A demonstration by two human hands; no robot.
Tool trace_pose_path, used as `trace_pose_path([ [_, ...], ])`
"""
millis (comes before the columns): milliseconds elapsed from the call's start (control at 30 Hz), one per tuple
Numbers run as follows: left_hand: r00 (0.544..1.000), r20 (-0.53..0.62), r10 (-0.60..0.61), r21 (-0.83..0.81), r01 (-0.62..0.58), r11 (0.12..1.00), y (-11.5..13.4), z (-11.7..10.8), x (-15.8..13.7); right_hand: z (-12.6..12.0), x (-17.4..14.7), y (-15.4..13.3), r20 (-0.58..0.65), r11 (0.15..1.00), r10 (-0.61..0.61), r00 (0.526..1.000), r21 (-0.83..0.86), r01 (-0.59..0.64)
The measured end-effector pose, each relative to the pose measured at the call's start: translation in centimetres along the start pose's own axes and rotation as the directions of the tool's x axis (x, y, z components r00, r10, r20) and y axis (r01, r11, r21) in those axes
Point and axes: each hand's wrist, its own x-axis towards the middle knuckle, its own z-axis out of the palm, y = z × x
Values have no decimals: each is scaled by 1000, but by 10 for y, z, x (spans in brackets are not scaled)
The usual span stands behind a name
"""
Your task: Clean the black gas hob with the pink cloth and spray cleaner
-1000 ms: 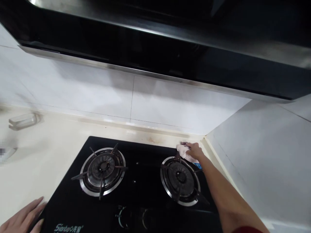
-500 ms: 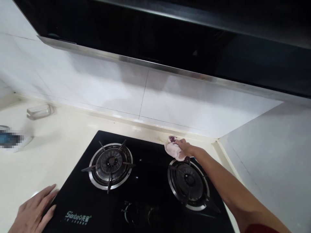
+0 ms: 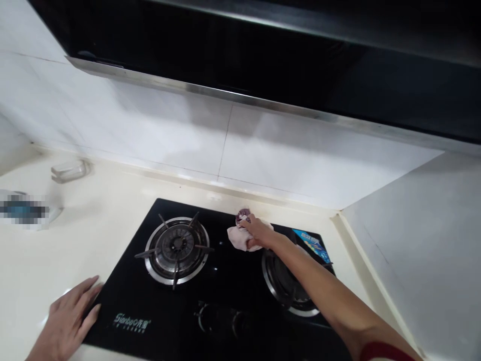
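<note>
A black glass gas stove (image 3: 180,316) with two burners is set in the cream counter. My right hand (image 3: 259,233) grips a pinkish-white cloth (image 3: 237,238) with a dark purple patch, pressed to the back edge of the stove between the burners. Part of the cloth is hidden under the fingers. My left hand (image 3: 71,316) lies spread on the counter, its fingertips at the stove's left edge. The left burner (image 3: 176,250) shows whole, while my right forearm covers part of the right burner (image 3: 270,276).
A black range hood (image 3: 240,60) hangs low over the stove. White tiled walls (image 3: 180,130) stand behind and at the right. On the left counter are a clear plastic container (image 3: 69,171) and a partly blurred-out item (image 3: 26,209). A blue sticker (image 3: 311,244) marks the stove's back right corner.
My right hand has moved left along the stove's back edge with the cloth, uncovering the blue sticker. My left hand stays at the stove's left edge; the view has shifted slightly.
</note>
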Motion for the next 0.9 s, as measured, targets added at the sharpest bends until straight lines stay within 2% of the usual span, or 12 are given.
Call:
trace_pose_path([
  [100, 1000, -16, 26, 41, -25, 999, 10, -9, 2, 12, 1, -27, -1, 999, -38, 999, -17, 38],
  [333, 999, 29, 29, 92, -31, 995, 29, -24, 3, 38, -23, -68, -67, 999, 33, 997, -40, -36],
  [533, 998, 13, 58, 93, -59, 994, 33, -25, 3, 65, -58, -132, -118, 997, 82, 990, 24, -80],
  [733, 999, -39, 11, -5, -12, 1000, 35, -14, 0, 80, -75, -191, -115, 982, 174, 978, 91, -164],
  [833, 994, -100, -48, -97, 38, 995, 50, -12, -7, 86, -79, -217, -110, 980, 176, 978, 115, -164],
  [900, 993, -116, -5, -178, -16, 984, 65, -12, -13, 90, -82, -235, -118, 983, 156, 981, 117, -142],
])
